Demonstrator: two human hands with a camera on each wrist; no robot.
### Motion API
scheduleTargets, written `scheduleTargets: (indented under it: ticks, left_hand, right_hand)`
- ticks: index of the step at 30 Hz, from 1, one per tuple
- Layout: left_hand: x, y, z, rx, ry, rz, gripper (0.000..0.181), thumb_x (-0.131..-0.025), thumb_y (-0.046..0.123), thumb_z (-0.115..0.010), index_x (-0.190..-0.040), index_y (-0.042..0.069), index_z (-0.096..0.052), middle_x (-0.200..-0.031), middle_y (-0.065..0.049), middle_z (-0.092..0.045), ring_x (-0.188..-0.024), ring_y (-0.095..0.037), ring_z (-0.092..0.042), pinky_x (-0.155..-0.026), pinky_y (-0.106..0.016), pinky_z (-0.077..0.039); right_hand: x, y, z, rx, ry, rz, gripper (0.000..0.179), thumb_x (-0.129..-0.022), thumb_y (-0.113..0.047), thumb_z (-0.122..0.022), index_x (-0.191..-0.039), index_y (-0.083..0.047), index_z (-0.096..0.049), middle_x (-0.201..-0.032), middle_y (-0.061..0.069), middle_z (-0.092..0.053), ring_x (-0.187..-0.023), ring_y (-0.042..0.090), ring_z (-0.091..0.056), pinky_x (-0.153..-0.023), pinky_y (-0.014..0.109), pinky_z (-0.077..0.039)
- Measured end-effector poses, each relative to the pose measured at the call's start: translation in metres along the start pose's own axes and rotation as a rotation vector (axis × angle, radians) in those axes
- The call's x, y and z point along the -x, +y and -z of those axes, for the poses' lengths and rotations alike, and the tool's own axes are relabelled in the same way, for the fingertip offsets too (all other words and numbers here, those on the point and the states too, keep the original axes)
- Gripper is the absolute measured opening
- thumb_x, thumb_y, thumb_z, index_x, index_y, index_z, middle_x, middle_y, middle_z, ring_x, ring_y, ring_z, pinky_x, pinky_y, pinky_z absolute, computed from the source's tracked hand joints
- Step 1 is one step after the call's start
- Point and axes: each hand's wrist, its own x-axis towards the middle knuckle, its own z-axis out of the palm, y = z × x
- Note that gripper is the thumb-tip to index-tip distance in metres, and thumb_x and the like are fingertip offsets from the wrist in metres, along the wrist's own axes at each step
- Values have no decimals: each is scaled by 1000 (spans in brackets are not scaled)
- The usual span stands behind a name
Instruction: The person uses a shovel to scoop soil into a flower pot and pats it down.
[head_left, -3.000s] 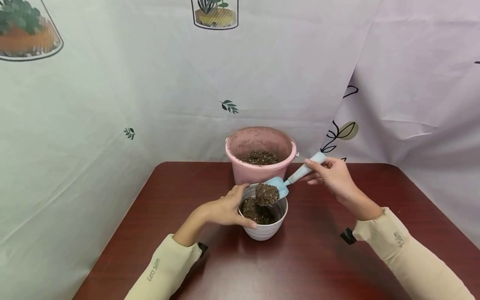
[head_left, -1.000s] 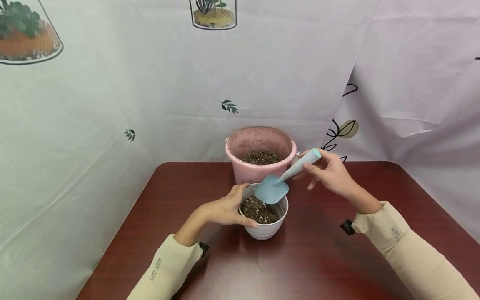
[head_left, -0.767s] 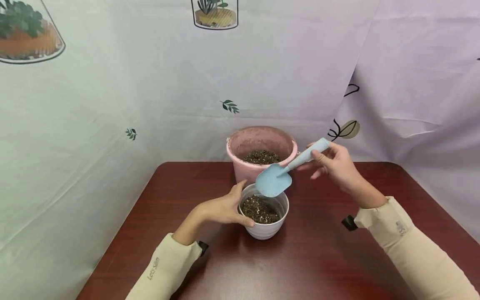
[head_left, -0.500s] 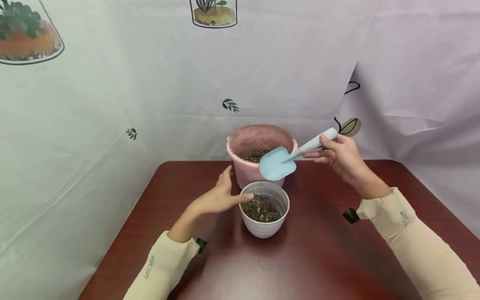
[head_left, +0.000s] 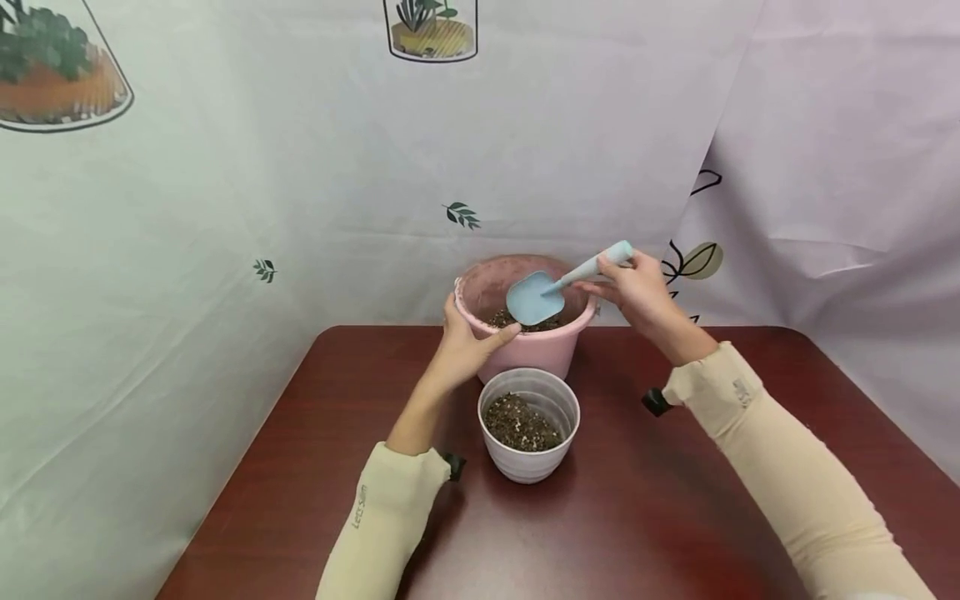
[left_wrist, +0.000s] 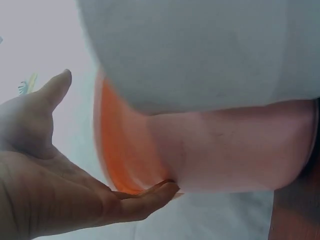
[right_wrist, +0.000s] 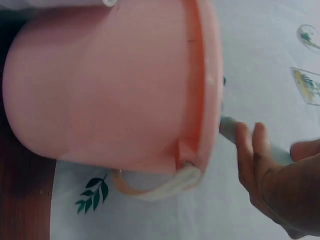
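Observation:
My right hand (head_left: 645, 293) grips the handle of a light-blue hand trowel (head_left: 536, 298). The trowel's blade hangs tilted over the mouth of a pink bucket (head_left: 528, 354), which has dark soil (head_left: 501, 318) inside. In the right wrist view, fingers curl around the handle beyond the bucket rim (right_wrist: 212, 90). My left hand (head_left: 463, 346) is at the bucket's left side. In the left wrist view, its extended fingers (left_wrist: 150, 200) touch the bucket wall and the thumb stands apart from it. A white ribbed pot (head_left: 527, 467), partly filled with soil (head_left: 519, 423), stands in front of the bucket.
Both containers stand on a dark red-brown table (head_left: 637, 517). White printed cloth (head_left: 360, 167) hangs behind and at the sides, close to the bucket's back. The bucket's carrying handle (right_wrist: 172, 187) hangs at its side in the right wrist view.
Soil on the trowel has dropped into the white pot. The right hand has brought the trowel back over the bucket. My left hand has let go of the pot and moved to the bucket.

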Motion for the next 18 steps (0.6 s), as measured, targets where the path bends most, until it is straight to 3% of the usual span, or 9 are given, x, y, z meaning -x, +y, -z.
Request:
scheduleTargets:
  ticks: [9,13,18]
  left_hand:
    - [-7,-11,-1,10,27,-69,112,-80,27,-85,-154,1,-5,-155,-26,-18,-145,-33,-21,-117,-43,-22]
    - [-9,-13,3,-2,14,-96,109,-78,25,-86,-153,-2,-12,-152,-27,-23,-142,-34,-27,-116,-44,-25]
    - [-9,-15,5,-24,-8,-76,110,-78,28,-86,-154,-1,-13,-152,-25,-23,-141,-33,-27,-115,-45,-27]
  right_hand:
    - [-30,20,-31,306,-23,42,23,-100,0,-53,-118,14,-49,-112,27,-55,-86,24,-72,-82,33,-56]
    - [-40,26,-39,460,-41,39,26,-99,-1,-55,-121,14,-51,-119,31,-58,-99,37,-69,-83,35,-57]
    - [-47,36,-43,701,-51,61,29,-99,-9,-60,-120,11,-58,-124,30,-61,-114,40,-61,-89,40,-53]
